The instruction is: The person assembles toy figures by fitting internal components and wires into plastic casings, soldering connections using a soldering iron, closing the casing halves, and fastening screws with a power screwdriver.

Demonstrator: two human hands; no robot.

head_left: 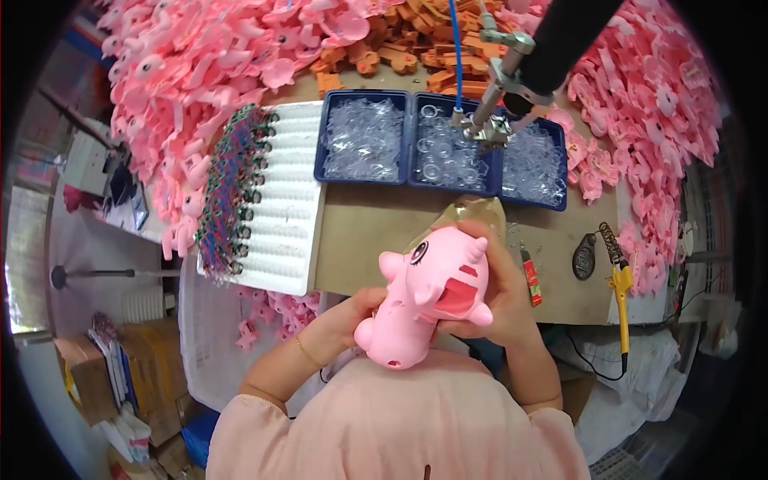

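Note:
A pink plastic unicorn toy is held between both hands in front of my body, its head tilted to the upper right. An eye shows on the head, and a rectangular opening shows beside the horn. My left hand grips the body from the left side, its fingers partly hidden behind the toy. Around the right side of the head curls my right hand, with some fingers under it. Just behind the toy lies a yellowish translucent piece on the table.
Blue trays hold clear plastic parts. A metal fixture stands over them. At left is a white rack with wired parts. Pink pieces and orange pieces are heaped behind. A soldering iron and red tube lie right.

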